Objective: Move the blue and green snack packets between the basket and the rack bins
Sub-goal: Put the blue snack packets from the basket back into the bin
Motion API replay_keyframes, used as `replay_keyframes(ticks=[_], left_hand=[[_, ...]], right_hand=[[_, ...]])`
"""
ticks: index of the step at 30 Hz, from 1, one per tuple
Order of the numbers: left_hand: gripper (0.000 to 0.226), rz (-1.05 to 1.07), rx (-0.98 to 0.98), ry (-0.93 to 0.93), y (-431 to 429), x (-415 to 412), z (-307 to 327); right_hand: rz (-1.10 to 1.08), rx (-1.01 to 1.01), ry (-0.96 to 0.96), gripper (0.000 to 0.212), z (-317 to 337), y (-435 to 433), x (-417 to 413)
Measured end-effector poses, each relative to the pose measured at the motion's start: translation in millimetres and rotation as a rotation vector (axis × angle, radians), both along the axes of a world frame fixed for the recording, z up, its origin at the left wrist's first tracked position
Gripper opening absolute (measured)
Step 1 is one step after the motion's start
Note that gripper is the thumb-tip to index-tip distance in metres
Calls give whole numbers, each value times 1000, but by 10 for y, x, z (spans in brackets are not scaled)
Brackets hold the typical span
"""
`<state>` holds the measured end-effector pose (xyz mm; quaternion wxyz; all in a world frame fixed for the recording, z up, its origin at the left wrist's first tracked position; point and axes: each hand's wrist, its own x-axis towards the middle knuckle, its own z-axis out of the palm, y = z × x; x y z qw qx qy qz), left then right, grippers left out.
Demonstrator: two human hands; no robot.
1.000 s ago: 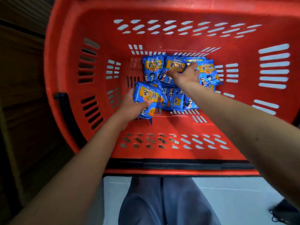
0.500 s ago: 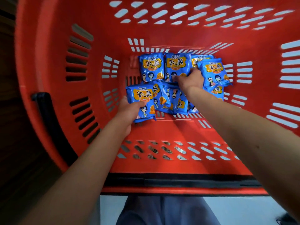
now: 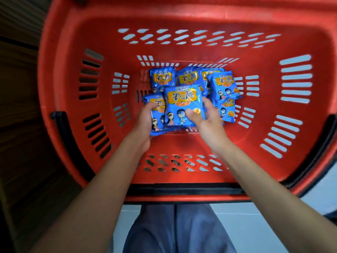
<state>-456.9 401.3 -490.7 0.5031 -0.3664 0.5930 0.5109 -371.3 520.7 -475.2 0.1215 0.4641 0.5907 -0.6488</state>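
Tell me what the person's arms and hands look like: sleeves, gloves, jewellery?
The left hand and right hand are bare: no gloves, rings or watch. The left forearm and right forearm are uncovered to the frame edge, no sleeve in view. Blue-grey trousers show below.

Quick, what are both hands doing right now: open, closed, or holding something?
Left hand: grips a blue snack packet.
Right hand: holds the front blue packet, thumb on its face.

Glossy blue snack packets (image 3: 183, 105) in a seemingly matt, hard-plastic red basket (image 3: 182, 24).
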Motion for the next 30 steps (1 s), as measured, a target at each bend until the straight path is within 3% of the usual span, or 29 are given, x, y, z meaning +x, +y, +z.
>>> replay_keyframes(ticks=[2,5,8,11,16,20,24,30], left_hand=[[35,18,131,-19,114,15,85],[38,-81,172,114,246,45,121],[56,-171,111,200,333,86,66],[53,-190,92,192,385,100,-25],[56,-212,24,129,328,97,-280],[58,-184,-17,71,257,131,-424],[57,-173,-8,51,189,170,-485],[58,-113,-44,27,169,176,-472]], right_hand=[[116,98,-4,32,45,-36,27],[259,242,-46,37,43,-61,31],[183,250,-63,50,-8,-15,-17],[25,363,-96,53,-169,227,-68],[273,768,-417,61,-631,887,-69],[446,695,-547,76,-928,1115,-109],[403,492,-654,100,-1094,1178,-188],[413,612,-580,103,-960,1062,-172]])
